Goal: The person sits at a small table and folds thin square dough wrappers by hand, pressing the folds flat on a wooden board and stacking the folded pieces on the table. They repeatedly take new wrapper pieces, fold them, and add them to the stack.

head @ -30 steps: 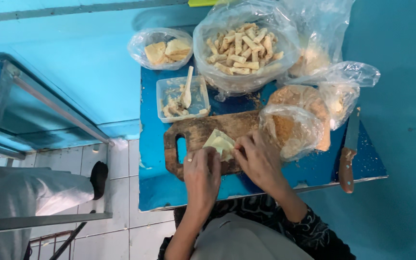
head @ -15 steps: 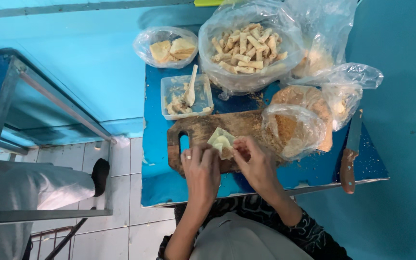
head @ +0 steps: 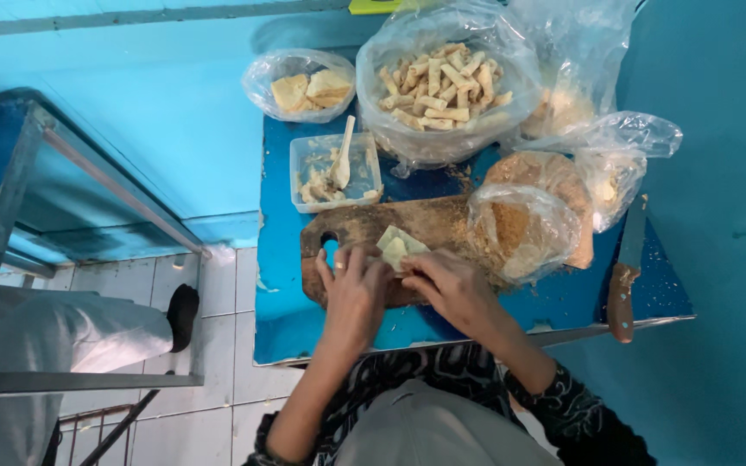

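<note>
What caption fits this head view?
Both hands, left hand and right hand, fold a pale wrapper on a wooden board.

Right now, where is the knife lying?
In the head view the knife lies at the right edge of the blue table, wooden handle toward the person, just right of the bag of crumbs and apart from both hands.

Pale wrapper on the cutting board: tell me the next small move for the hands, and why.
Probably fold the loose far corner of the pale wrapper toward the body. Both the left hand and right hand pinch its near edge on the wooden cutting board, while its far part lies open. The bag of finished rolls suggests rolling follows.
</note>
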